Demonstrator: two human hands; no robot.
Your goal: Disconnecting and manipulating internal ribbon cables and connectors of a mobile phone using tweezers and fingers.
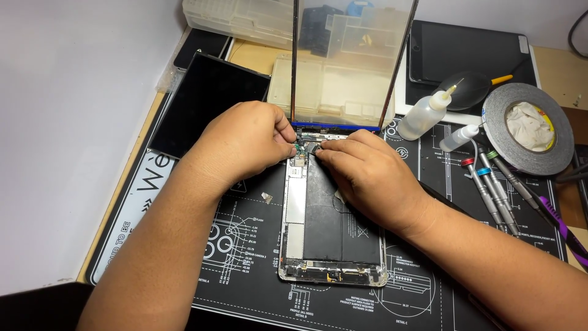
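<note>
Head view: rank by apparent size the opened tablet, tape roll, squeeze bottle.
1. opened tablet
2. tape roll
3. squeeze bottle
The tape roll and bottle lie farther back, so they may look slightly smaller.

A plain white wall (pixel 73 122) rises left of the hands and runs behind them too. The table (pixel 554 64) is light wood, showing bare beyond the hands at the far right. Light falls even and soft, with faint shadows.

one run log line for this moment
left hand: pinching at connector | right hand: fingertips on connector | tablet: open on mat | glass panel: propped upright
</note>
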